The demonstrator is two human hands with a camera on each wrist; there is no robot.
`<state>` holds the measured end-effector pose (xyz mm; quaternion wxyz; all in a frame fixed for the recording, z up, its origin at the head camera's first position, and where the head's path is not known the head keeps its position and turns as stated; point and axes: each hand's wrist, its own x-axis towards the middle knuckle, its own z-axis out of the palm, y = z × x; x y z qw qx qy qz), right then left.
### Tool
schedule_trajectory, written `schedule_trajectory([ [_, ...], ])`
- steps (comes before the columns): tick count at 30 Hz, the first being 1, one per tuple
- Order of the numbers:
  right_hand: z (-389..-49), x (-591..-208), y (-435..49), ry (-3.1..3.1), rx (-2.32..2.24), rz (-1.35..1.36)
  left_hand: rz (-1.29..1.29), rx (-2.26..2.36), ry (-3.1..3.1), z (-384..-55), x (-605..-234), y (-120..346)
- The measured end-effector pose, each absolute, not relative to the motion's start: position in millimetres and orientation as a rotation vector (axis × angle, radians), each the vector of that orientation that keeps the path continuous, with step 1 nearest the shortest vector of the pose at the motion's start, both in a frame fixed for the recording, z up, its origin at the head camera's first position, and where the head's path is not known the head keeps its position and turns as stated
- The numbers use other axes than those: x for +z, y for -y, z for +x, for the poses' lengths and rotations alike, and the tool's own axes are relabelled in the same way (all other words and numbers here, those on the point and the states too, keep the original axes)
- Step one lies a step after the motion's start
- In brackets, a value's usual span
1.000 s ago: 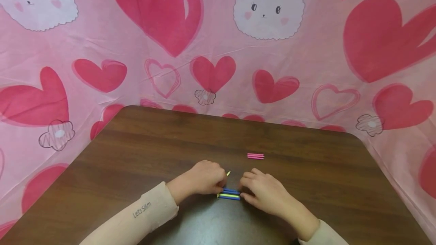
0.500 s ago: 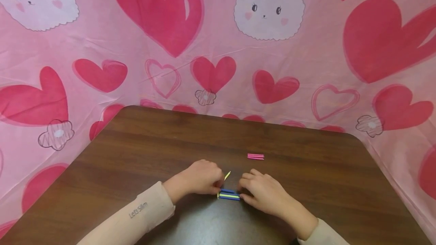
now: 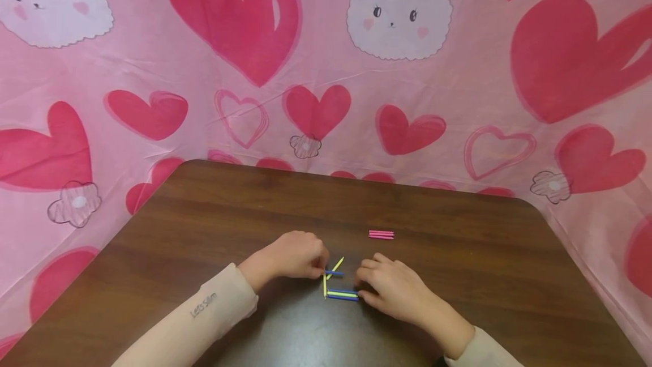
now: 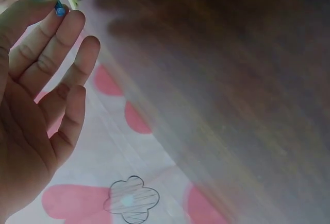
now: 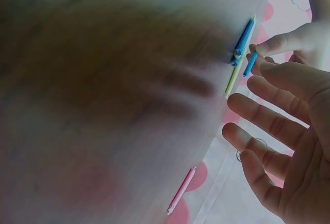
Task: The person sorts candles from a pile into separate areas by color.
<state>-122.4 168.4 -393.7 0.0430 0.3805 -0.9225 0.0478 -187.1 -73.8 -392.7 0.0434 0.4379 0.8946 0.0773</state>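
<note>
In the head view my left hand pinches a thin blue stick between thumb and forefinger; the left wrist view shows its blue tip there. The held stick crosses a slanted yellow stick. An upright-lying yellow stick runs toward me from there. At its near end lies a row: a yellow stick between a far blue stick and a near blue stick. My right hand rests by the row's right end, fingers loosely bent, holding nothing; whether its thumb touches the sticks I cannot tell.
Farther back on the brown wooden table, several pink sticks lie side by side. A pink cloth printed with hearts and rabbits hangs behind and beside the table.
My left hand has drawn a blue stick away from the row, up and to the left. More of both loose yellow sticks shows now. My right hand has barely moved.
</note>
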Motion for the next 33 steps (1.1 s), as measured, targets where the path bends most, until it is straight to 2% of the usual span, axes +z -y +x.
schedule_trajectory([
  [33, -120.9, -395.1, -168.8, 2.826, 0.151, 1.172, 1.202, 0.356, -2.728, -237.2, -380.2, 67.5],
])
